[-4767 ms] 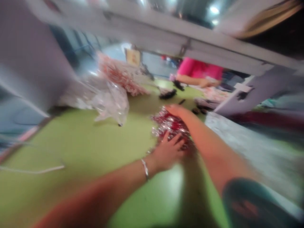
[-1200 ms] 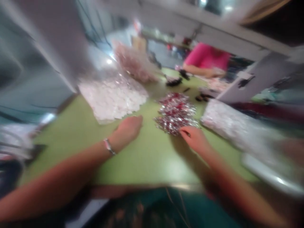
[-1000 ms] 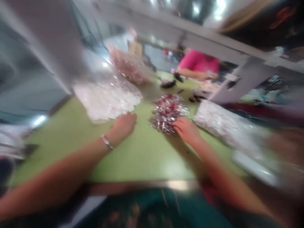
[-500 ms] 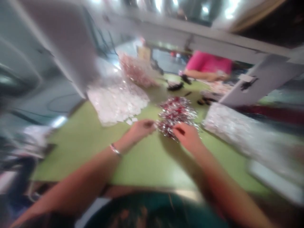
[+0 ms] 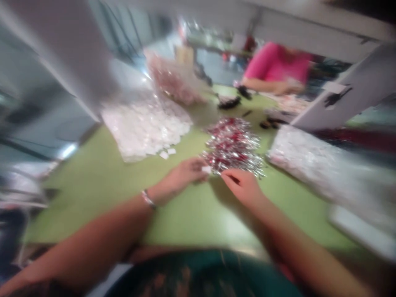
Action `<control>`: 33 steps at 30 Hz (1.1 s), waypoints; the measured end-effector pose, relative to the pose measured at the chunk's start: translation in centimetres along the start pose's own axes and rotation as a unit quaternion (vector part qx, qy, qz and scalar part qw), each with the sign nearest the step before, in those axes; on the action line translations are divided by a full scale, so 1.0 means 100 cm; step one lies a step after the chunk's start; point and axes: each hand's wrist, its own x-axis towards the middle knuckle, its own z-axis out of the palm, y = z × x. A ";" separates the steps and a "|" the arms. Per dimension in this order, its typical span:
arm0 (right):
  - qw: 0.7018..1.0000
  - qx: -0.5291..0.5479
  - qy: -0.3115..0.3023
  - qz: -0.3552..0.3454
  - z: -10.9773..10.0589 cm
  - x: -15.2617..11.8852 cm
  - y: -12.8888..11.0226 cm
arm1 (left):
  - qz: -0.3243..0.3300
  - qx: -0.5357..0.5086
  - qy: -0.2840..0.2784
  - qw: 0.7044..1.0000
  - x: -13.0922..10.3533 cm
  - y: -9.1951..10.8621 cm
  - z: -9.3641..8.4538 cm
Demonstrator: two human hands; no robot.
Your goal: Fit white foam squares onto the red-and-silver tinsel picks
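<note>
My left hand (image 5: 192, 171), with a bracelet at the wrist, pinches a small white piece (image 5: 206, 169) at its fingertips. My right hand (image 5: 243, 183) is closed at the near edge of a pile of shiny silver and red items (image 5: 233, 144); what its fingertips hold is too small to make out. Both hands are a short way apart over the green table (image 5: 192, 218). At the left, a clear bag (image 5: 145, 128) spills many white pieces, and a few small white squares (image 5: 163, 154) lie beside it.
Behind stands a bag of pink items (image 5: 176, 82). A plastic bag (image 5: 303, 152) lies at the right, near a white panel (image 5: 337, 95). Across the table sits a person in a pink top (image 5: 278, 66). Black items (image 5: 229, 102) lie farther back. A dark green rounded thing (image 5: 198, 276) is nearest me.
The view has shifted a little. My right hand has drawn back from within the pile to its near edge. The white piece in my left hand now shows more clearly.
</note>
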 end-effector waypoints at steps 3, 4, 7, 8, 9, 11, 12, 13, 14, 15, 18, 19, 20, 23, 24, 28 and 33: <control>1.000 -0.006 -0.008 -0.028 0.001 -0.001 0.000 | -0.019 0.004 -0.020 1.000 0.000 -0.001 0.000; 0.999 -0.007 -0.010 -0.030 0.001 -0.001 0.000 | -0.024 -0.001 -0.026 0.999 -0.001 -0.001 0.001; 0.999 -0.020 -0.017 -0.028 0.000 0.000 0.001 | -0.038 -0.023 -0.038 0.998 -0.001 0.001 0.002; 0.999 -0.027 -0.018 -0.030 0.000 0.000 0.001 | -0.039 -0.026 -0.043 0.998 0.000 0.002 0.002; 0.999 -0.035 -0.019 -0.032 -0.001 0.000 0.001 | -0.039 -0.023 -0.047 0.998 0.000 0.002 0.002; 0.997 -0.061 -0.024 -0.037 0.000 -0.001 0.000 | -0.035 0.002 -0.050 0.998 0.000 0.002 0.002; 0.996 -0.079 -0.029 -0.037 0.000 -0.002 -0.001 | -0.035 0.022 -0.047 0.998 0.000 0.002 0.002; 0.994 -0.100 -0.036 -0.038 0.002 -0.003 -0.002 | -0.037 0.046 -0.042 0.997 0.000 0.001 0.002; 0.990 -0.124 -0.045 -0.039 0.003 -0.005 -0.004 | -0.040 0.071 -0.040 0.996 0.000 0.000 0.002; 0.986 -0.150 -0.055 -0.043 0.006 -0.007 -0.005 | -0.045 0.094 -0.044 0.994 0.000 0.000 0.001; 0.974 -0.197 -0.090 -0.059 0.014 -0.013 -0.009 | -0.058 0.143 -0.087 0.984 -0.002 -0.002 -0.001; 0.973 -0.197 -0.103 -0.062 0.017 -0.015 -0.009 | -0.061 0.149 -0.105 0.981 -0.003 -0.003 -0.002; 0.973 -0.191 -0.115 -0.062 0.020 -0.017 -0.009 | -0.063 0.150 -0.119 0.979 -0.003 -0.004 -0.003; 0.978 -0.157 -0.132 -0.048 0.024 -0.019 -0.009 | -0.069 0.145 -0.146 0.976 -0.002 -0.006 -0.004; 0.979 -0.147 -0.133 -0.040 0.024 -0.018 -0.010 | -0.068 0.150 -0.150 0.975 -0.003 -0.005 -0.003; 0.974 -0.084 -0.210 -0.008 0.009 -0.010 -0.019 | -0.010 0.277 -0.189 0.942 -0.009 0.006 -0.001; 0.981 -0.030 -0.189 -0.017 -0.016 -0.002 -0.014 | 0.050 0.396 -0.245 0.883 -0.016 0.030 -0.015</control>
